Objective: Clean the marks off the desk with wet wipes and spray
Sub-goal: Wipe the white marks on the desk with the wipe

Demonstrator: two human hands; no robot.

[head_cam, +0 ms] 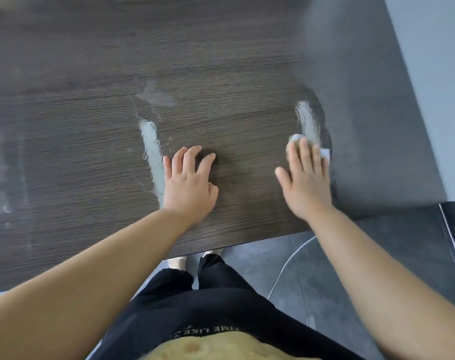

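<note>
A dark wood-grain desk fills the view. My right hand lies flat on a folded white wet wipe near the desk's right edge, fingers pressing it to the surface. Just beyond the wipe curves a white foamy streak. My left hand rests on the desk with fingers spread and slightly bent, holding nothing. A long white streak of wet foam runs along the left side of that hand, with small droplets around it. No spray bottle is visible.
A grey panel borders the desk on the right, with a pale wall beyond. Below the front edge are grey floor tiles, a thin white cable and my dark trousers. Blurred reflections sit at the far left.
</note>
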